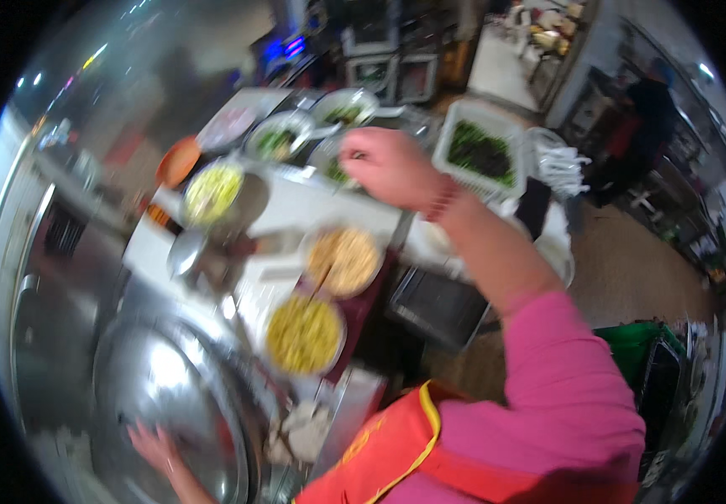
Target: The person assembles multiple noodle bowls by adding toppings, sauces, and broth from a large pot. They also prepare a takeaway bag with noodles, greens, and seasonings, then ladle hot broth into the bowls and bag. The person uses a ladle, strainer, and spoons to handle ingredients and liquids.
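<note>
My right hand is stretched out over a bowl of chopped greens on the white worktop. Its fingers are curled closed, and whatever they may hold is hidden. Low on the left, my left hand reaches over a wide, shiny metal lid. Those fingers are extended beside a small dark knob; whether they touch it is unclear. Two more bowls of greens, a nearer bowl and a farther bowl, stand around the right hand.
Bowls of yellow pieces, tan food and pale green shreds stand on the worktop. A metal container sits near the lid. Beyond my right arm is a white basket of greens. A person stands far right.
</note>
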A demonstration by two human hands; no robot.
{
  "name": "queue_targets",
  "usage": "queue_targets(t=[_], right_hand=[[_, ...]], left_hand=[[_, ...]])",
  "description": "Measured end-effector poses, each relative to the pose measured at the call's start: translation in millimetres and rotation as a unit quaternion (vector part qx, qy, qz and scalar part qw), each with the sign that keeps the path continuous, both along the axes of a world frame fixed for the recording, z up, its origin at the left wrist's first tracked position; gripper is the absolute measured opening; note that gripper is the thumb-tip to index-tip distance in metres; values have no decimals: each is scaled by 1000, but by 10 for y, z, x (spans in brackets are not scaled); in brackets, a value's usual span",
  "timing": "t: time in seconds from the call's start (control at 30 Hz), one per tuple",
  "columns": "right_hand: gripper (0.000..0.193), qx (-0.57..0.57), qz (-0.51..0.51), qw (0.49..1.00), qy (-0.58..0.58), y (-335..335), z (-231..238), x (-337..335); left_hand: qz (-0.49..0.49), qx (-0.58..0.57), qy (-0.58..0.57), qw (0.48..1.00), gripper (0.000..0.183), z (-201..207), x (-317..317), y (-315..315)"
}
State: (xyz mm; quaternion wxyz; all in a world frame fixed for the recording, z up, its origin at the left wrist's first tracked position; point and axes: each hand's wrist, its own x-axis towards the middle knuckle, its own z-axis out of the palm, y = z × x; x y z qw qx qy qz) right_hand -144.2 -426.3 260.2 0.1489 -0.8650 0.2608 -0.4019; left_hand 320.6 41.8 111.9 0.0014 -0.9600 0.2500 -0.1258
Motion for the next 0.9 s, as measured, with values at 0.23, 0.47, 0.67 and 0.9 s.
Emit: queue_targets(t=[0.23,0.47,0.67,0.9], right_hand=[[12,423,41,891,160,2688,-419,78],[22,379,84,886,252,3666,-1516,1025],[40,349,56,835,422,4057,-2116,1748],[36,324,-65,854,401,4305,-2487,1972]], left_hand=[[10,-66,16,998,33,-211,1157,362],[115,-157,65,979,28,-339,1409,843],[160,-120,43,979,30,-442,1727,2103],[331,-145,26,932,38,-639,2010,3924]])
